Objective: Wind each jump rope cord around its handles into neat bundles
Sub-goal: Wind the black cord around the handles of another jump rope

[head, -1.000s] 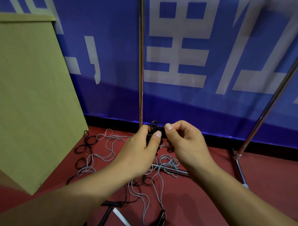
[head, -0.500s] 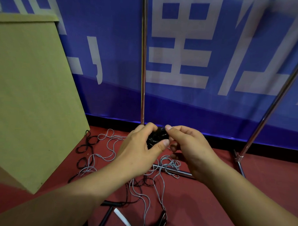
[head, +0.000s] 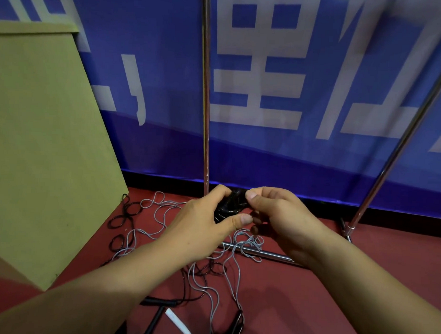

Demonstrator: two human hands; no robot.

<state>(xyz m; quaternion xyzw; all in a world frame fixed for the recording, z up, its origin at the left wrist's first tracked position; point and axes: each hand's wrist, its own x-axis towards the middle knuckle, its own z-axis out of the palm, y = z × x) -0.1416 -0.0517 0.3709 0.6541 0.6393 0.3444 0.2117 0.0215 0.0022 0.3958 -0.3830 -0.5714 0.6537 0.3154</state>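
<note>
- Black bundle (head: 232, 203): a wound jump rope held in the air between both hands, above the floor and in front of the banner, probably raised so the last turns can be tucked in without snagging on the cords below.
- Left hand (head: 200, 223): its grip is curled round the bundle from the left, thumb pressed along the near edge, which seems to keep the coils from springing loose.
- Right hand (head: 280, 219): thumb and fingers are pinched at the bundle's right side, apparently securing the cord end.
- Grey cord (head: 225, 272): lies loose on the red floor (head: 297, 294), tangled with a black cord (head: 124, 217), not yet wound.
- Handles (head: 236, 322): lie on the floor near the bottom edge.
- Metal pole (head: 206, 91): stands behind the hands.
</note>
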